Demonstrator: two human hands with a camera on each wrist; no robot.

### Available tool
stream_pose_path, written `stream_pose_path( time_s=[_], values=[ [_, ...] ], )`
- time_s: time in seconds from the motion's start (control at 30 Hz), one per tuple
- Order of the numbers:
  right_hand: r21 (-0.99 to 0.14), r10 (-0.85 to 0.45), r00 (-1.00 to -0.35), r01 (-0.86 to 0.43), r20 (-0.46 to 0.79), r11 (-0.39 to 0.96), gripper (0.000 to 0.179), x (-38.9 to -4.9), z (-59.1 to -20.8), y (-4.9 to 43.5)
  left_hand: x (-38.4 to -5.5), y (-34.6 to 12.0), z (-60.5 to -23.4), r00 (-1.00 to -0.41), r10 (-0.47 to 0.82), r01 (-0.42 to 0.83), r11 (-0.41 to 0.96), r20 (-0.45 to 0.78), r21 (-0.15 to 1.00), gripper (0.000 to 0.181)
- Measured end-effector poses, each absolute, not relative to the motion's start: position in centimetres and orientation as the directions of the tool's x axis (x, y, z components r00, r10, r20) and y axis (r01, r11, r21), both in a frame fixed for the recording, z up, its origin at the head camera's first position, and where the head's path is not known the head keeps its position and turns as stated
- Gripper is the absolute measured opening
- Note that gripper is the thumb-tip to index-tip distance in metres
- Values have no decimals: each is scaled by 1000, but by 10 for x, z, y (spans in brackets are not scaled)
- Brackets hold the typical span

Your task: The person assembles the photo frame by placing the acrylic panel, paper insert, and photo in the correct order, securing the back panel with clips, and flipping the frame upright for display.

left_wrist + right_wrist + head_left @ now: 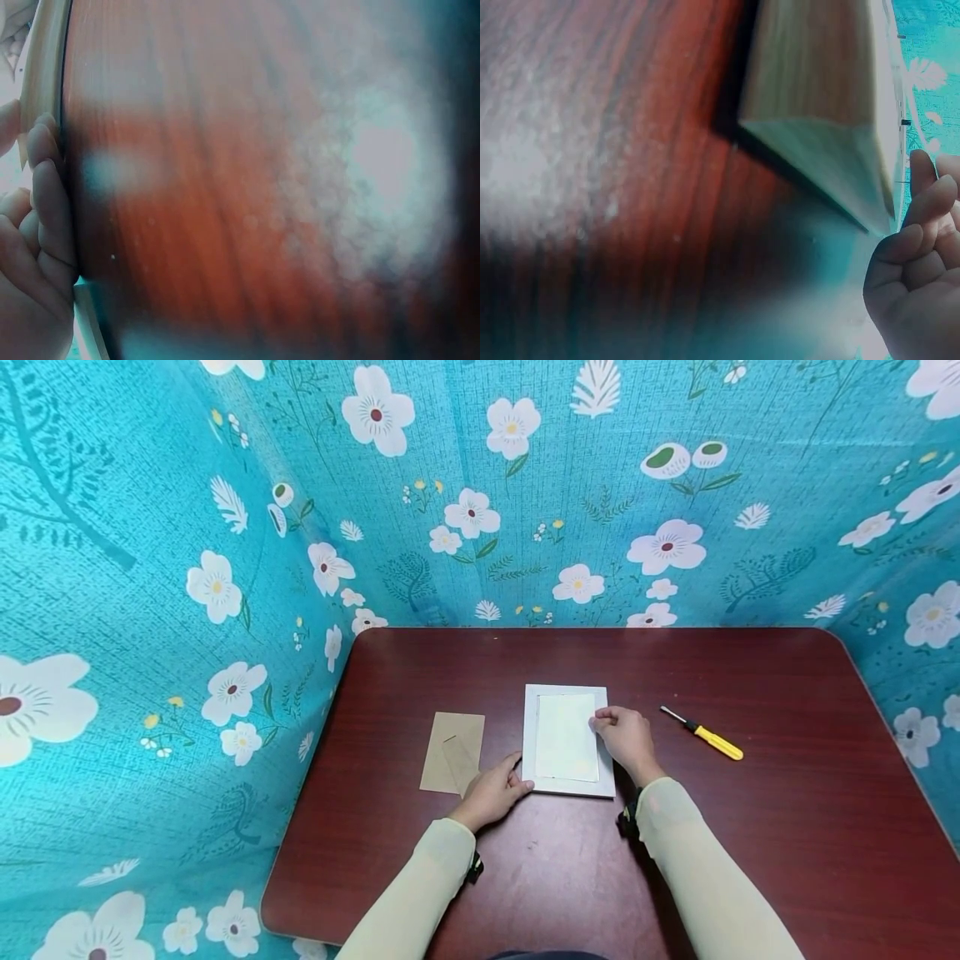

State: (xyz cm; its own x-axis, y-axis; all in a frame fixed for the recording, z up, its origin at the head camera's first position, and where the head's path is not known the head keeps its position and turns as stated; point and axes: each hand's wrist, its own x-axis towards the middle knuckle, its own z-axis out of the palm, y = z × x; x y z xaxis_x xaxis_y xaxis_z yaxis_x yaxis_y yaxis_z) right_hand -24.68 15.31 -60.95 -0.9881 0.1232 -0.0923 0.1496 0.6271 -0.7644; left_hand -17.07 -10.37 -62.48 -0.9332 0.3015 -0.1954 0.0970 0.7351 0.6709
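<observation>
A white picture frame (530, 735) lies on the table with a pale rectangular sheet (567, 739) in its middle. Small dark tabs stick out along the frame's edge in the right wrist view. My left hand (491, 793) grips the frame's lower left corner, thumb on top and fingers along the side. At the sheet's right edge, my right hand (628, 739) pinches with thumb and fingertips; the other fingers are curled. A thin edge runs up to those fingertips in the right wrist view. Left of the frame lies a brown backing board (435, 760) with a stand leg (461, 760).
A screwdriver (716, 742) with a yellow handle lies to the right of my right hand. The dark red table (750, 843) ends at the back against a turquoise flowered curtain (450, 568), which also hangs along the left side.
</observation>
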Motion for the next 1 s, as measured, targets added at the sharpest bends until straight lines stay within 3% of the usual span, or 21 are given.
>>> stream_pose_path(
  time_s=[0.33, 1.0],
  values=[
    [-728, 97, -995, 76, -12, 682, 23, -243, -610, 152, -171, -103, -626, -937, 301, 110, 737, -178, 667, 60],
    [-689, 58, -998, 63, -31, 722, 29, -235, -612, 152, -171, -103, -624, -937, 300, 104, 727, -179, 678, 60]
  ],
)
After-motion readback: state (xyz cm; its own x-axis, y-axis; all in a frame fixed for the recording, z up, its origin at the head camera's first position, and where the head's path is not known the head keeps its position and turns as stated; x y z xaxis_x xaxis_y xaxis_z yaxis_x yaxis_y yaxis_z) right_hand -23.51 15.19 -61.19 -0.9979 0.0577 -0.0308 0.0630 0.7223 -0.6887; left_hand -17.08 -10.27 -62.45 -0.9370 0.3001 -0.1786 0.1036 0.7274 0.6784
